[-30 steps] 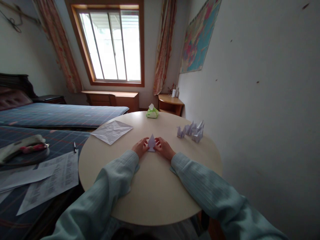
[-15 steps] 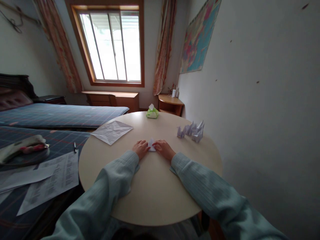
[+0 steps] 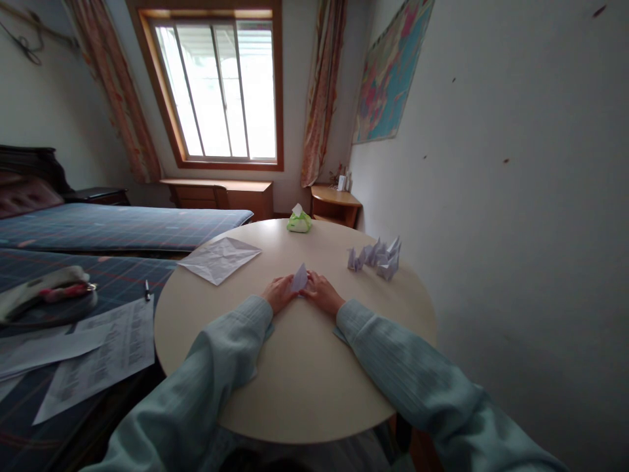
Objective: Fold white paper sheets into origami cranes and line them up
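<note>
A small folded piece of white paper (image 3: 299,278) stands between my hands near the middle of the round table (image 3: 304,373), its pointed tip upward. My left hand (image 3: 280,292) is closed on its left side, fingers bent against the paper. From the right, my right hand (image 3: 322,291) pinches its lower edge. The fingertips partly hide the bottom of the paper. Several folded paper figures (image 3: 377,255) stand in a group to the right. A creased flat sheet of paper (image 3: 221,259) lies at the table's left.
A green tissue pack (image 3: 299,220) sits at the table's far edge. Left of the table is a bed (image 3: 122,262) with printed sheets (image 3: 103,354), a pen (image 3: 147,290) and a bag-like item with a red part (image 3: 52,292). A wall (image 3: 515,249) stands close on the right.
The folded paper has been raised and turned, so more of its pointed face shows above my fingers. Both hands have shifted slightly and stay on it.
</note>
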`<action>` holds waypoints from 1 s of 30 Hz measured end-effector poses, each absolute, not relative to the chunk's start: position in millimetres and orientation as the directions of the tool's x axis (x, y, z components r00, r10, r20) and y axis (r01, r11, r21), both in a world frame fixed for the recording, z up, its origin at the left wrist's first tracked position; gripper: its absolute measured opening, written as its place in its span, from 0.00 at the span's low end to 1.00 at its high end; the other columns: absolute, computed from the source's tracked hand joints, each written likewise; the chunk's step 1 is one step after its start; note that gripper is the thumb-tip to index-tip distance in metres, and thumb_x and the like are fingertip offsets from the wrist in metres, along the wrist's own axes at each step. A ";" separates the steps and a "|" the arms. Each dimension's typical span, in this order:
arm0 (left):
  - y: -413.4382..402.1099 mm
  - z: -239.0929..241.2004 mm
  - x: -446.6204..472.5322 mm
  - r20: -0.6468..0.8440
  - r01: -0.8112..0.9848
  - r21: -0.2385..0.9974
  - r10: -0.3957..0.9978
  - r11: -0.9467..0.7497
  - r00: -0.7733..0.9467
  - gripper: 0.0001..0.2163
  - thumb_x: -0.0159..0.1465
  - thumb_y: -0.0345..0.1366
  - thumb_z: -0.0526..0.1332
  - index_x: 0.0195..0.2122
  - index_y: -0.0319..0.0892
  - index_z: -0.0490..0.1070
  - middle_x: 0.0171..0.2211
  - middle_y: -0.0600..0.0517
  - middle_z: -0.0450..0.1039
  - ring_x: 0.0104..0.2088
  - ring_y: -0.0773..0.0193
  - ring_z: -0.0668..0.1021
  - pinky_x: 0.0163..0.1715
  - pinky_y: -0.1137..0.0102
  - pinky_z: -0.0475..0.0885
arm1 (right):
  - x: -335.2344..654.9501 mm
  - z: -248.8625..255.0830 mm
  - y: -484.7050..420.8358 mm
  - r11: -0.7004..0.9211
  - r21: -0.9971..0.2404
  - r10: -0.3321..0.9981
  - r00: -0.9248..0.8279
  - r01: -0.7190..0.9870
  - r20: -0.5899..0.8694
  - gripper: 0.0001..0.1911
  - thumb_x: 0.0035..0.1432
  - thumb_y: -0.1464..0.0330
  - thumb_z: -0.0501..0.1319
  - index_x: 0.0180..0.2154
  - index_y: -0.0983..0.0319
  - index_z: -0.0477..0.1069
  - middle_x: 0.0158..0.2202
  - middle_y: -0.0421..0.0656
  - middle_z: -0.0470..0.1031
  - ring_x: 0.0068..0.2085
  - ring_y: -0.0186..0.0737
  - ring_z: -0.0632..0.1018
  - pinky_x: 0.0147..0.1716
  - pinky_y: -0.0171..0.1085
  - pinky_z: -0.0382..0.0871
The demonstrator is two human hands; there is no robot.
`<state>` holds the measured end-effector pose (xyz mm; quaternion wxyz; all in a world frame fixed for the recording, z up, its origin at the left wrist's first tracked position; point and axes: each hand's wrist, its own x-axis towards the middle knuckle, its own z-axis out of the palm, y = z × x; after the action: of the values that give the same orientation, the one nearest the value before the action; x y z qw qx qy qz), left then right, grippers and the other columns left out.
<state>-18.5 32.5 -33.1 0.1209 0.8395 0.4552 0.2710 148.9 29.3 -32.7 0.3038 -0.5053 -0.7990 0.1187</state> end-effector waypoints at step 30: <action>34.0 -35.6 -17.2 0.538 0.587 0.576 0.805 -0.568 0.251 0.14 0.48 0.36 0.60 0.36 0.38 0.64 0.31 0.49 0.67 0.28 0.68 0.70 0.25 0.74 0.67 | 148.2 -25.4 24.4 0.630 -0.580 0.773 -0.337 0.517 0.538 0.05 0.45 0.72 0.58 0.29 0.64 0.68 0.26 0.40 0.67 0.27 0.31 0.68 0.28 0.30 0.62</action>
<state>-17.2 34.0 -35.6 0.1298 0.7801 0.4460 0.4190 148.2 24.4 -25.4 0.4126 -0.4016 -0.8028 0.1548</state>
